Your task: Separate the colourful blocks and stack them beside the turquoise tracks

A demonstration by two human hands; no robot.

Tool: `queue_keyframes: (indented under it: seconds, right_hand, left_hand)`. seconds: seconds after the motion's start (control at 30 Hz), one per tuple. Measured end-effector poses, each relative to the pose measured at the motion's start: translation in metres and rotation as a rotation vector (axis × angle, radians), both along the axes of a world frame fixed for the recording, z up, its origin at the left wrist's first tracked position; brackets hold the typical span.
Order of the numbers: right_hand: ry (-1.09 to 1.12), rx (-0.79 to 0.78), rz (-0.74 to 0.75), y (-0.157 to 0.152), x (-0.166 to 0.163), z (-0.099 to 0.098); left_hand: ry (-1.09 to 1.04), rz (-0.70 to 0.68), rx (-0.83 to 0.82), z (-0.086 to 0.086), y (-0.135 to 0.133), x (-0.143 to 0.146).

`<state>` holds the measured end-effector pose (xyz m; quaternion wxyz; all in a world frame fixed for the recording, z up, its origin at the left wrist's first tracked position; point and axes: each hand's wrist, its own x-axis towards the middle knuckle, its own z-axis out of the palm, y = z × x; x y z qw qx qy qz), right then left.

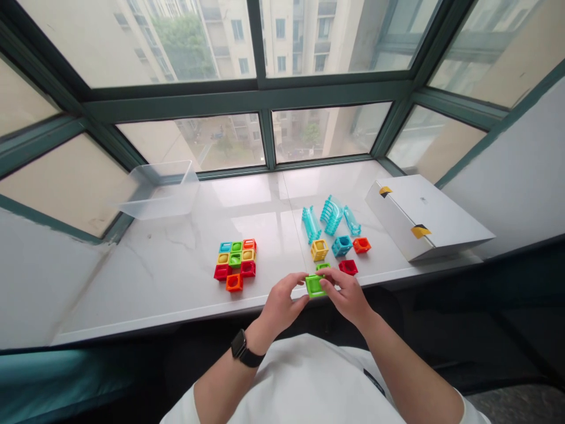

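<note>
Between my two hands, near the sill's front edge, is a green toy block (pixel 315 287) with a square frame. My left hand (pixel 285 301) grips its left side between thumb and fingers. On its right side, the fingers of my right hand (pixel 349 295) are closed on the same block. Just behind it, another green block (pixel 323 267) is partly hidden by my fingers. A dark red block (pixel 348 267), a yellow block (pixel 319 250), a blue block (pixel 342 246) and an orange block (pixel 362 245) lie loose beyond my right hand.
Left of my hands, several coloured blocks (pixel 235 259) sit together in rows. Clear blue track pieces (pixel 332 215) lie behind the loose blocks. A transparent plastic bin (pixel 163 191) stands at the back left. A white box (pixel 435 215) with yellow-black tabs is at the right, by the windows.
</note>
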<state>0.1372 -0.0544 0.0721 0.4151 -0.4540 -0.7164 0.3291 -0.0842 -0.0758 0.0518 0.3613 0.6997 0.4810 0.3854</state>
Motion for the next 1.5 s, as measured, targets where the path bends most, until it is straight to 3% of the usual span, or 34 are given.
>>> queue_keyframes:
  seconds: [0.17,0.3,0.4,0.57,0.77,0.97,1.5]
  right_hand:
    - [-0.042,-0.054,-0.237,0.008,0.028,-0.016]
    - [-0.279,-0.141,-0.220,0.016,0.038,-0.032]
    - [-0.471,-0.223,-0.180,0.020,0.035,-0.040]
    - [-0.693,-0.290,-0.163,0.031,0.027,-0.044]
    - [-0.802,-0.373,-0.125,0.043,0.026,-0.041]
    - [-0.801,-0.366,-0.094,0.048,0.029,-0.037]
    - [-0.717,-0.350,-0.084,0.048,0.031,-0.037]
  left_hand:
    - [-0.255,0.068,-0.217,-0.023,0.016,0.006]
    - [-0.438,0.136,-0.420,-0.048,0.030,0.005]
    - [-0.502,0.152,-0.464,-0.061,0.033,0.006]
    - [-0.521,0.162,-0.449,-0.070,0.033,0.017]
    - [-0.317,0.159,-0.330,-0.067,0.039,0.036]
    - [-0.170,0.089,-0.171,-0.071,0.048,0.049]
    - [-0.233,0.093,-0.220,-0.084,0.058,0.057]
